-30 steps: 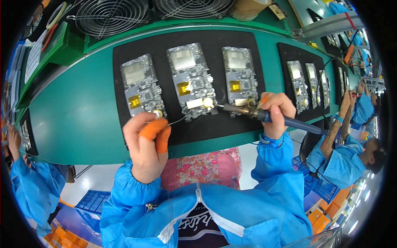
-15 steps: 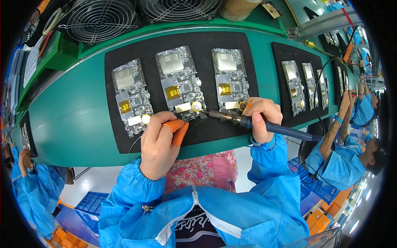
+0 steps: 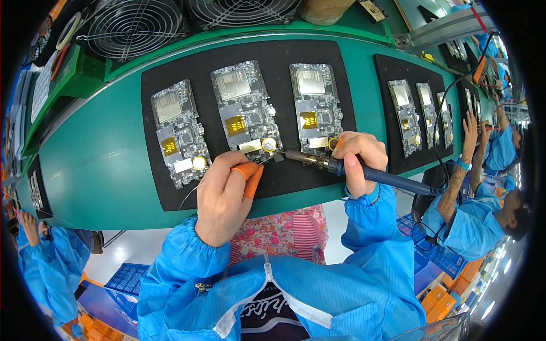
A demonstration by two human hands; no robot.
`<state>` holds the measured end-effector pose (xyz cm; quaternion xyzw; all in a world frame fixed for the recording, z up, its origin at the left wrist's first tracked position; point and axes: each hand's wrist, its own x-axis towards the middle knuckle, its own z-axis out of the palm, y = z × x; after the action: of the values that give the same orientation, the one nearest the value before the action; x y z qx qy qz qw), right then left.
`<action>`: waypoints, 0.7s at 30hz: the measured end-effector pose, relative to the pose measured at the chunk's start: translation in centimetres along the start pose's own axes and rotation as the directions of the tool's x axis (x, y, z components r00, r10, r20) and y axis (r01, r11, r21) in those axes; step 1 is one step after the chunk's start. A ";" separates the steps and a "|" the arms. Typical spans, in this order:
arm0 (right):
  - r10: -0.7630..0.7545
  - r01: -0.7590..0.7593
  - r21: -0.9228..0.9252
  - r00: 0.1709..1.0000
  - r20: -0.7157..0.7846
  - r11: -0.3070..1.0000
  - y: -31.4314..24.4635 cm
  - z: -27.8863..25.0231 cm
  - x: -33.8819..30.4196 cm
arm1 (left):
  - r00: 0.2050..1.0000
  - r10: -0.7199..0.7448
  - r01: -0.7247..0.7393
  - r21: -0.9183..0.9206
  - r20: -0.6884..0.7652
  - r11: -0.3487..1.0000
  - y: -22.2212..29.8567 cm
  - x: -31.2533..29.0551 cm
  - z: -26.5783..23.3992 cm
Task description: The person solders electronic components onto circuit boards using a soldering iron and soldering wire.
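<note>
My right hand [image 3: 364,162] grips a soldering iron [image 3: 392,179] by its dark blue handle. The iron's tip points left, at the lower edge of the middle circuit board [image 3: 259,108], beside a round coin cell [image 3: 269,145]. My left hand [image 3: 220,196], with orange finger cots on its fingertips, pinches a thin solder wire [image 3: 187,196] whose end reaches toward the iron's tip. Whether wire and tip touch is too small to tell. A second board [image 3: 185,139] lies to the left and a third board [image 3: 319,116] to the right, partly behind my right hand.
The boards rest on a black mat [image 3: 278,74] on the green bench [image 3: 96,153]. At the back are fans with wire guards [image 3: 133,28] and a green shelf edge [image 3: 85,71]. The iron's cable [image 3: 437,119] loops at right, near another mat [image 3: 381,74] with boards. Co-workers sit both sides.
My left hand has shifted slightly to the right, bringing the solder wire closer to the iron's tip. My right hand and the iron stay almost in place.
</note>
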<state>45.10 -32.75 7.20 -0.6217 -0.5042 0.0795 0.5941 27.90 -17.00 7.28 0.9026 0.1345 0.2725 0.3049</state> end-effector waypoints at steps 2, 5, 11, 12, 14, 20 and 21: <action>-0.001 0.001 -0.004 1.000 0.000 1.000 0.0 0.0 0.0 | 1.000 0.026 -0.026 0.009 -0.008 1.000 0.0 0.1 0.4; -0.007 0.007 -0.012 1.000 0.002 1.000 0.1 0.0 0.0 | 1.000 0.020 -0.021 0.046 0.003 0.999 0.3 0.2 0.7; -0.004 0.004 -0.009 1.000 0.007 1.000 0.0 0.0 0.0 | 0.995 0.070 -0.079 0.128 0.069 0.989 0.3 0.6 0.7; 0.003 -0.003 -0.003 1.000 0.015 1.000 0.0 0.0 0.0 | 0.995 0.070 -0.078 0.129 0.070 0.989 0.3 0.6 0.6; 0.000 0.000 0.003 1.000 0.005 1.000 0.1 0.1 0.0 | 0.993 0.091 -0.102 0.154 0.078 0.983 0.3 0.5 0.4; 0.012 -0.007 0.077 0.998 -0.068 0.997 0.3 -0.1 -0.3 | 0.984 -0.173 0.169 -0.083 -0.049 0.982 0.8 0.1 -1.1; 0.033 -0.020 0.124 0.993 -0.109 0.992 0.3 -0.1 -0.4 | 0.994 -0.113 0.113 0.009 -0.008 0.994 0.5 0.1 -1.9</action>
<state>45.13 -33.04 6.79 -0.5942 -0.4563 0.0836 0.6570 26.94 -16.50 8.89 0.8939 0.1878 0.2576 0.3151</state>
